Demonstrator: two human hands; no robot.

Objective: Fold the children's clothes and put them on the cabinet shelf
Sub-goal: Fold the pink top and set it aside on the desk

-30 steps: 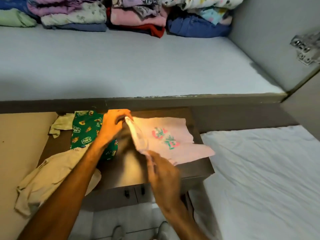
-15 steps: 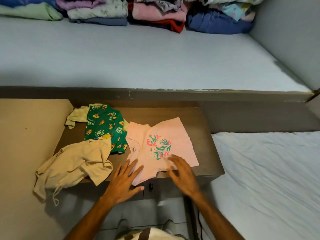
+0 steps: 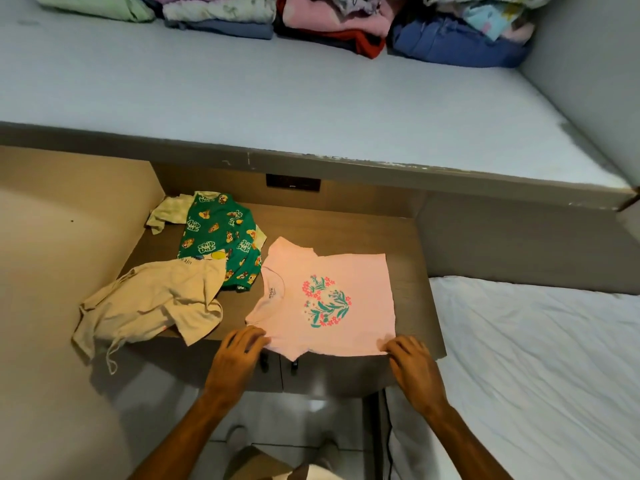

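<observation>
- Green pajamas (image 3: 221,237) at 10 o'clock read "Chip Dale".
- Pink shirt (image 3: 329,299) lies flat on nightstand (image 3: 412,271).
- Left hand (image 3: 239,355) and right hand (image 3: 412,362) pinch its near edge.
- Shelf (image 3: 277,98) at 12 o'clock holds folded clothes (image 3: 332,22).

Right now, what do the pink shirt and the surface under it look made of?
Pink T-shirt: soft knit fabric, probably cotton jersey; it lies limp with a printed floral motif. Small cabinet top: matte brown wood-look board, likely laminate; faint grain, a sharp flat edge.
</observation>
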